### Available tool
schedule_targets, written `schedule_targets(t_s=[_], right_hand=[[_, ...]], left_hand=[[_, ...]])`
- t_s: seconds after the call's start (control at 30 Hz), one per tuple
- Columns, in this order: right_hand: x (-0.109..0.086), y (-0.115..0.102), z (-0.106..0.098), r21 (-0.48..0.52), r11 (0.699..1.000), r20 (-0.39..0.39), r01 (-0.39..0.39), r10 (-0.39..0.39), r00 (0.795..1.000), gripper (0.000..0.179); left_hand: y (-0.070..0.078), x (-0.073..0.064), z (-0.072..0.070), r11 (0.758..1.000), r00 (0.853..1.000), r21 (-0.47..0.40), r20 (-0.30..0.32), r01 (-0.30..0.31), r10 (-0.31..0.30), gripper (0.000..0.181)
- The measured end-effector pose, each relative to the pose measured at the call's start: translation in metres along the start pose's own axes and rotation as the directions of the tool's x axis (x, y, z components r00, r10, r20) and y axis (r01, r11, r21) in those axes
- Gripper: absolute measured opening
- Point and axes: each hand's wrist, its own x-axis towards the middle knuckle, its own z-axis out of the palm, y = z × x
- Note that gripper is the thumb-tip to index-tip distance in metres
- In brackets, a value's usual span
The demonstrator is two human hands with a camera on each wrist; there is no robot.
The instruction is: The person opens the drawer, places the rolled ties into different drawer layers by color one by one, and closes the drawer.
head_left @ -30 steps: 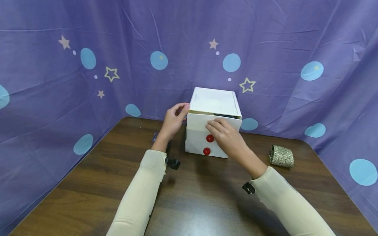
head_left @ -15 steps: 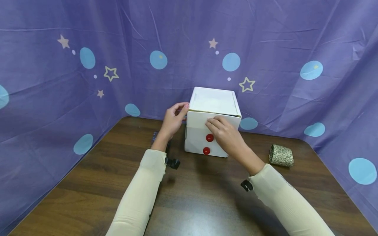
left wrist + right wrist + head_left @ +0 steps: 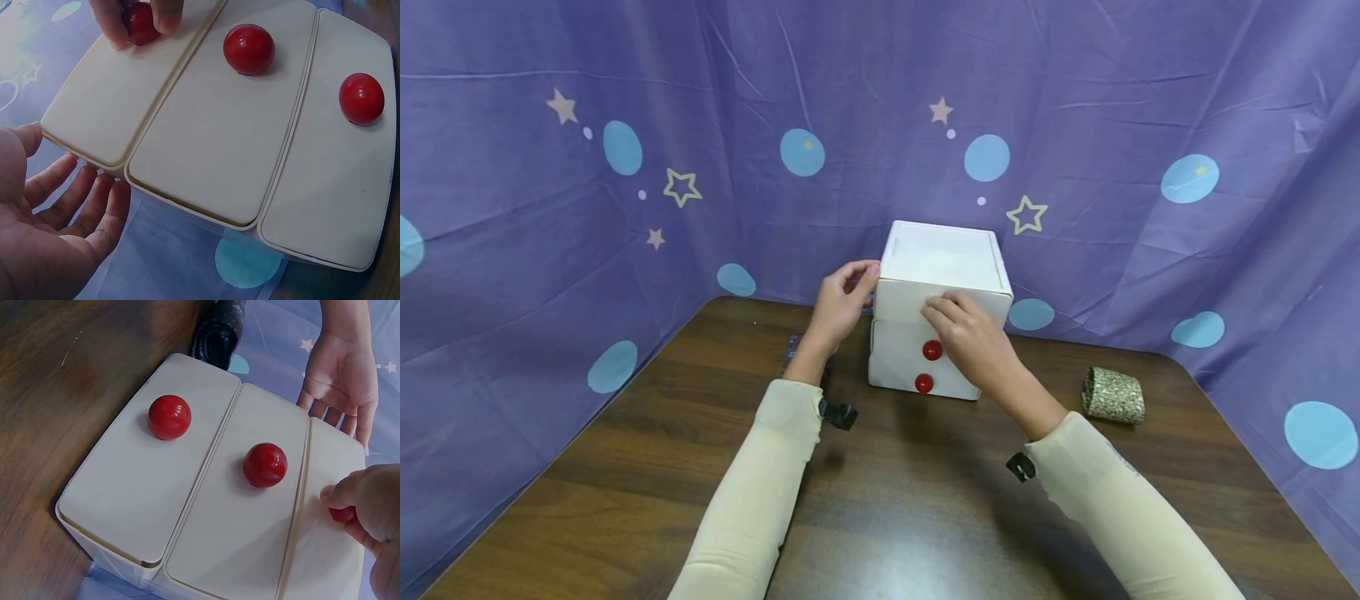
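A small white chest of drawers point(image 3: 946, 254) stands at the back of the table, with three drawers stacked one above another. Its top drawer point(image 3: 100, 103) sits flush under the lid. My right hand point(image 3: 973, 337) pinches that drawer's red round knob point(image 3: 342, 514) between thumb and fingers. My left hand point(image 3: 838, 307) rests against the chest's left side, fingers extended along the side and thumb at the upper front edge. The middle red knob point(image 3: 249, 49) and bottom red knob point(image 3: 361, 99) are untouched, both lower drawers in line with the frame.
On the table's right lies a rolled, gold glittery piece point(image 3: 1114, 396). A dark speckled roll point(image 3: 219, 334) lies left of the chest, partly behind my left arm in the head view. A purple curtain point(image 3: 880, 100) hangs close behind the wooden table point(image 3: 625, 467).
The top drawer has slid back into the chest, and the dark gap under the lid has vanished. My right hand moved slightly away from me with the knob; my left hand stayed put.
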Motion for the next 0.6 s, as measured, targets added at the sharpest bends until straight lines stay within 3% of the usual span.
schedule_targets(t_s=[0.6], right_hand=[[0.0019, 0.0020, 0.0056, -0.033, 0.999, -0.052, 0.007, -0.009, 0.999, 0.028]], left_hand=[[0.0022, -0.0001, 0.0010, 0.999, 0.999, -0.019, 0.010, 0.032, -0.032, 0.043]])
